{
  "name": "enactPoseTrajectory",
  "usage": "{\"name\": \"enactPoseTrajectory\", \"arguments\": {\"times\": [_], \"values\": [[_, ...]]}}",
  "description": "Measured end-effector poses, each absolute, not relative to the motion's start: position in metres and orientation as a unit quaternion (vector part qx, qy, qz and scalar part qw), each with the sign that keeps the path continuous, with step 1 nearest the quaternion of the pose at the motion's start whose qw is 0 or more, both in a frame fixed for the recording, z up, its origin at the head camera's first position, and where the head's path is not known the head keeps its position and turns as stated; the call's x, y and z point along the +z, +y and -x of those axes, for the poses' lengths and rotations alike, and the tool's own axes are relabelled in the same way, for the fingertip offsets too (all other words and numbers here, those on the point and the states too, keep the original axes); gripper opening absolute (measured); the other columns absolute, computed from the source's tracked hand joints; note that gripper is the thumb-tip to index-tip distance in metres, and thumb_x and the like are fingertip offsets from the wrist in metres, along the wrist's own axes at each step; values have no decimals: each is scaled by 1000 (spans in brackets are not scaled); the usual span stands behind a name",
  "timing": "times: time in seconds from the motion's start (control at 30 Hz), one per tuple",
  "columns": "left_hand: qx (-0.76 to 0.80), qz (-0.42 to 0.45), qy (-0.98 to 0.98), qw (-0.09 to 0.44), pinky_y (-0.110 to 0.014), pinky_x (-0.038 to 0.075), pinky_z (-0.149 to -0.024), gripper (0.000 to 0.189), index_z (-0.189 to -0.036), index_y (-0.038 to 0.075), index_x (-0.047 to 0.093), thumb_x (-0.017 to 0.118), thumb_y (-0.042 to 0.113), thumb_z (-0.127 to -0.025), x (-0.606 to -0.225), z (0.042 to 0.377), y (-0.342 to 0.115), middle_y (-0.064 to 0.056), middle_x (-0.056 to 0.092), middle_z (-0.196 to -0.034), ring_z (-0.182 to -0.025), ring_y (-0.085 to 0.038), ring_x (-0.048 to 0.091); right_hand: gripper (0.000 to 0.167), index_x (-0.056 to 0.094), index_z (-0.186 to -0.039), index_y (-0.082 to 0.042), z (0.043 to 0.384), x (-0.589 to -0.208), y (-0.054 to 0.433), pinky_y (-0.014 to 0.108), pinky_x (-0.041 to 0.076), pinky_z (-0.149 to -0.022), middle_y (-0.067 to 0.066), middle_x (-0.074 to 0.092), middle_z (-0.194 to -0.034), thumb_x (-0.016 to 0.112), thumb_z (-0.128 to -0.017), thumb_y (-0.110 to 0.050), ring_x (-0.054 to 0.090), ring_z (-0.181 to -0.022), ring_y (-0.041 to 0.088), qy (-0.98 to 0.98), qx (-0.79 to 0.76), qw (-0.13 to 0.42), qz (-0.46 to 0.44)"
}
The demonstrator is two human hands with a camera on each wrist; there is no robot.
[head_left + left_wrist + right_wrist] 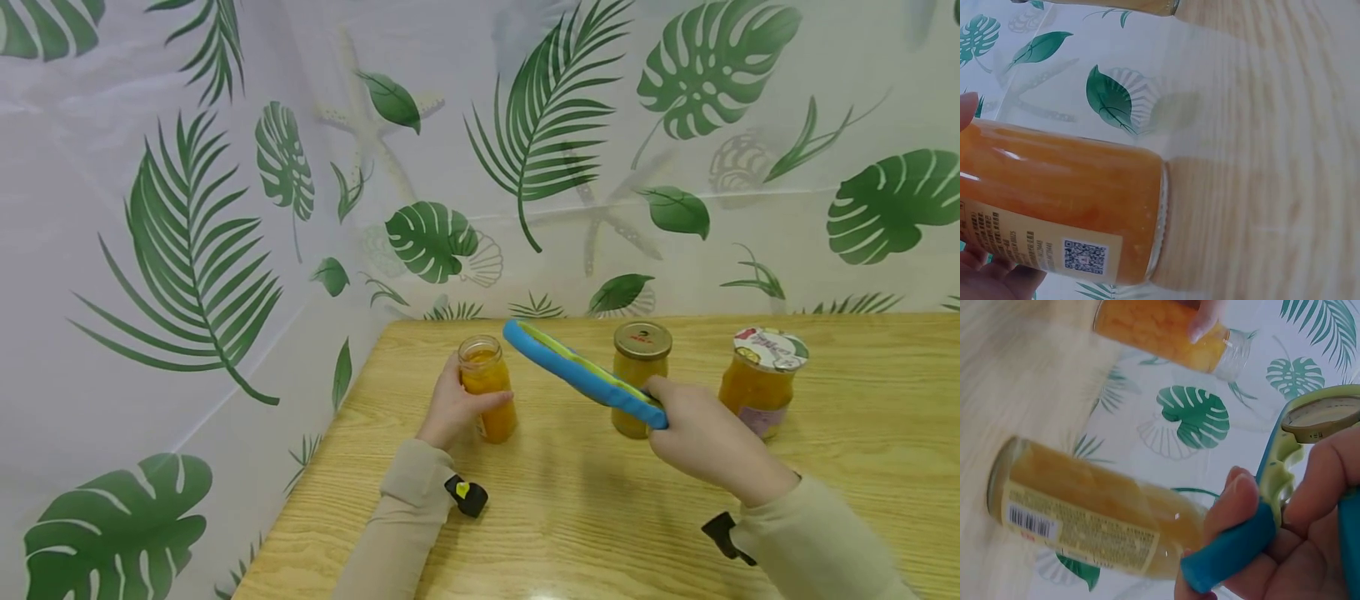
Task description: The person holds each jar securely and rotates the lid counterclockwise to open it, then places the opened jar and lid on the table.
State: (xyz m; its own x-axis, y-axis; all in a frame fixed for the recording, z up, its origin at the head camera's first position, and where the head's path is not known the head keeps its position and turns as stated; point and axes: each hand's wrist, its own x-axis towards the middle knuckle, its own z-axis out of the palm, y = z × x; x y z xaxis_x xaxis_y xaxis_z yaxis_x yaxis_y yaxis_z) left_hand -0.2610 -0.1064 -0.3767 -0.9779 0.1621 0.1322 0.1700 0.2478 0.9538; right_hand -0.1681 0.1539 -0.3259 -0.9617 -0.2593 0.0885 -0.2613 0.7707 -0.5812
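My left hand (453, 408) grips a glass jar of orange fruit (489, 385) around its side, thumb across the front. No lid sits on this jar; it stands upright on the table. A paper label with a square code shows on it in the left wrist view. In my right hand (701, 433) is a blue and yellow-green jar opener (581, 375), held up and slanting toward the left jar. The right wrist view shows a gold metal lid (1317, 432) within the opener. Behind the opener stands a jar of yellow fruit (1104, 481) with a gold lid on.
At the right, beyond my right hand, stands a wider jar (757, 383) with a patterned lid and a purple label. The wooden table (555, 517) meets a white leaf-print sheet (480, 150) at its back and left edges.
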Motion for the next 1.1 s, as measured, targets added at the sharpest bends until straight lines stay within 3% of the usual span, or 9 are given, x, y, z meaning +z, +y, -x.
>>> {"name": "enactPoseTrajectory", "arguments": {"times": [0.27,0.37,0.6,0.73,0.87,1.1], "values": [[-601,121,-790,-1,-42,34,-93,63,-122,10,41,75,13,-70,-388,272,-113,-8,50,-118,-109,-23,44,11,52,-89,0,166,-334,144,27,33,-44,3,47,-64,50,-78,2,40,-49,13,-923,348,8,-165],[-585,124,-802,6,-43,34,-93,59,-121,9,43,74,17,-72,-388,273,-114,-7,51,-117,-109,-22,45,10,53,-87,-1,166,-338,138,27,35,-46,2,48,-64,52,-77,0,42,-52,13,-912,372,0,-174],[-558,104,-824,-7,-47,29,-97,60,-122,10,43,74,18,-72,-382,269,-120,-8,46,-124,-118,-26,37,22,49,-96,10,164,-349,117,32,40,-59,8,51,-73,42,-76,3,48,-65,18,-779,585,-154,-168],[-553,98,-827,-15,-45,33,-94,57,-120,11,44,74,17,-71,-378,265,-126,-7,43,-127,-119,-27,36,24,45,-99,8,159,-357,102,32,42,-61,6,49,-75,38,-77,1,47,-64,15,-688,668,-240,-148],[-528,127,-839,-25,-46,36,-90,60,-124,10,41,72,18,-74,-375,260,-132,-11,41,-128,-117,-31,38,25,44,-101,7,153,-366,89,31,42,-63,5,50,-76,39,-78,-2,48,-64,13,-613,714,-308,-138],[-481,148,-862,-58,-48,38,-88,63,-129,6,40,70,21,-76,-372,253,-149,-14,37,-132,-117,-33,38,33,43,-100,3,143,-379,67,26,43,-65,4,50,-79,35,-67,4,49,-66,10,-494,764,-391,-142]]}}
